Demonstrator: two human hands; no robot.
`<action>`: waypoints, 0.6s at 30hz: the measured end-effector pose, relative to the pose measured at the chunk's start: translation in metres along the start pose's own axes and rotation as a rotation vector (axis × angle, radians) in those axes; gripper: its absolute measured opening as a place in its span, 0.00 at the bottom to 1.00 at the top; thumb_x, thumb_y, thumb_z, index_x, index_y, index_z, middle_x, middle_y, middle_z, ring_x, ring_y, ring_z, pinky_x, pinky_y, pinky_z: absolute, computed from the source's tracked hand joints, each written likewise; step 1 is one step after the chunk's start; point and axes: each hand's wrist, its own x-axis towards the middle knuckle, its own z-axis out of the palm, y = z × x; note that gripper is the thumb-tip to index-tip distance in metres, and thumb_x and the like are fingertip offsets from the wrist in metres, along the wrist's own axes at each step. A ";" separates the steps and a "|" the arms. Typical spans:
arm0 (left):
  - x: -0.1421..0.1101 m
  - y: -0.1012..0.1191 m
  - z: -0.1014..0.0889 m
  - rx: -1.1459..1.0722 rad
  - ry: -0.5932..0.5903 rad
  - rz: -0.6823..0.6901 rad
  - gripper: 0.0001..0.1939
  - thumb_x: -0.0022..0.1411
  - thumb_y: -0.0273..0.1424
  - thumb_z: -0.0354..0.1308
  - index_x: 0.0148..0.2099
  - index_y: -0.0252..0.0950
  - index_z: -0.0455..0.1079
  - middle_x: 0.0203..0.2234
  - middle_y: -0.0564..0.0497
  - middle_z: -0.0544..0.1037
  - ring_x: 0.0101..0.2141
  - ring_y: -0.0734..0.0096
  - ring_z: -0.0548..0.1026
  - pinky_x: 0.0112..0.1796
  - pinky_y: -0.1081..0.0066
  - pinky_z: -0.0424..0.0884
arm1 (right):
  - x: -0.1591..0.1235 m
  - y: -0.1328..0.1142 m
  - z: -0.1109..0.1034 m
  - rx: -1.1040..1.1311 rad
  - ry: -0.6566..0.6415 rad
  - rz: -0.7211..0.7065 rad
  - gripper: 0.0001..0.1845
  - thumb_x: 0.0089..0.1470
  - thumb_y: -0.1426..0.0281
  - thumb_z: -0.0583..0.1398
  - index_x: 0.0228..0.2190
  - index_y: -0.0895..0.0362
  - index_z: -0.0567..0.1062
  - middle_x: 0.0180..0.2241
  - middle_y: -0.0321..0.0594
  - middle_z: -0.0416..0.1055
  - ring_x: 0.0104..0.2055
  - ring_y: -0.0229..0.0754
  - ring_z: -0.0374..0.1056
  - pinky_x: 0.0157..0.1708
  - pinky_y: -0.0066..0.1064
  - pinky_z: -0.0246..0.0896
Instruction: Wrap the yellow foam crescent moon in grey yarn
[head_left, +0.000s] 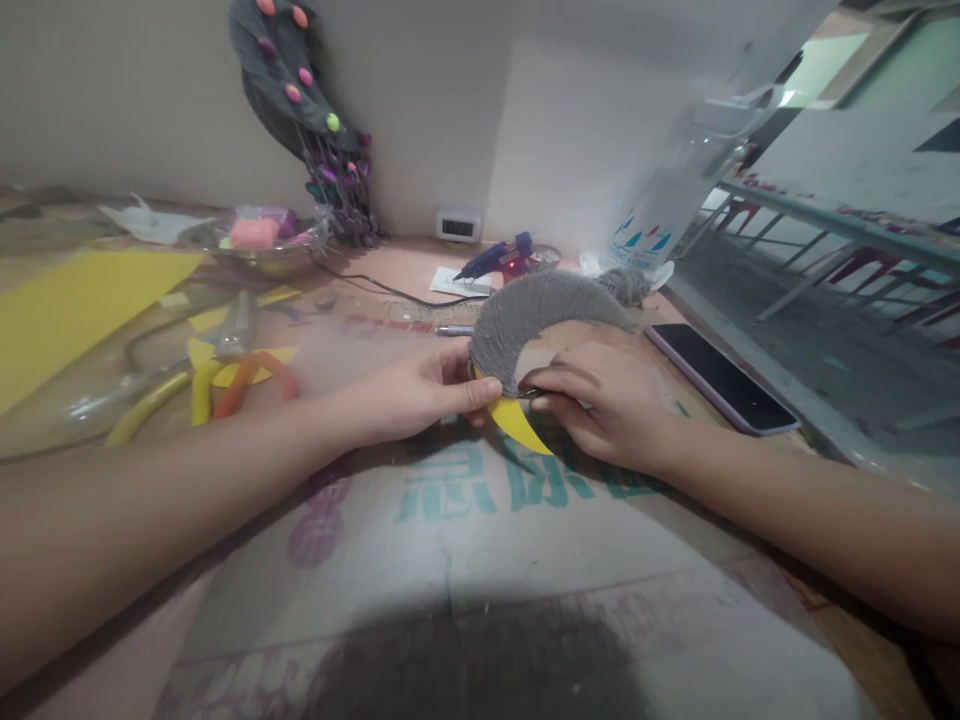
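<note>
A crescent [517, 318] wound in grey yarn is held above the cardboard. Its lower tip is bare and yellow. My left hand [442, 385] is closed on the crescent's left side, thumb on the front where wrapped and bare parts meet. My right hand [600, 405] is at the crescent's inner edge, thumb and forefinger pinched together on what looks like the grey yarn strand; the pinch partly hides it. Behind the crescent's right end lies a ball of grey yarn [626, 287].
Behind stand a blue glue gun [495, 260] with a red light and a small clock [458, 227]. A phone [720, 378] lies right. Orange-handled scissors [247, 385], yellow sheet [90, 300] and a bowl [262, 258] are left. A decorated grey crescent [274, 85] leans on the wall.
</note>
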 end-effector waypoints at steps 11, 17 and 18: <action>-0.001 0.001 0.000 0.004 -0.004 -0.006 0.18 0.61 0.45 0.62 0.40 0.36 0.66 0.25 0.56 0.72 0.25 0.76 0.69 0.27 0.73 0.65 | -0.003 -0.002 -0.003 0.029 -0.014 0.055 0.13 0.67 0.66 0.52 0.42 0.58 0.74 0.29 0.41 0.74 0.31 0.40 0.67 0.32 0.32 0.57; -0.001 0.000 0.000 0.021 0.003 -0.010 0.19 0.61 0.47 0.62 0.40 0.36 0.66 0.24 0.55 0.72 0.25 0.76 0.70 0.24 0.74 0.62 | -0.003 -0.003 -0.001 0.020 -0.003 0.062 0.14 0.67 0.66 0.52 0.41 0.58 0.75 0.30 0.41 0.74 0.31 0.41 0.67 0.32 0.33 0.57; -0.001 0.000 0.000 0.024 0.004 -0.010 0.19 0.61 0.47 0.62 0.40 0.36 0.66 0.24 0.55 0.72 0.24 0.76 0.70 0.23 0.74 0.61 | -0.002 -0.003 -0.001 0.014 -0.003 0.066 0.14 0.67 0.66 0.52 0.41 0.58 0.75 0.30 0.41 0.74 0.31 0.41 0.66 0.32 0.33 0.57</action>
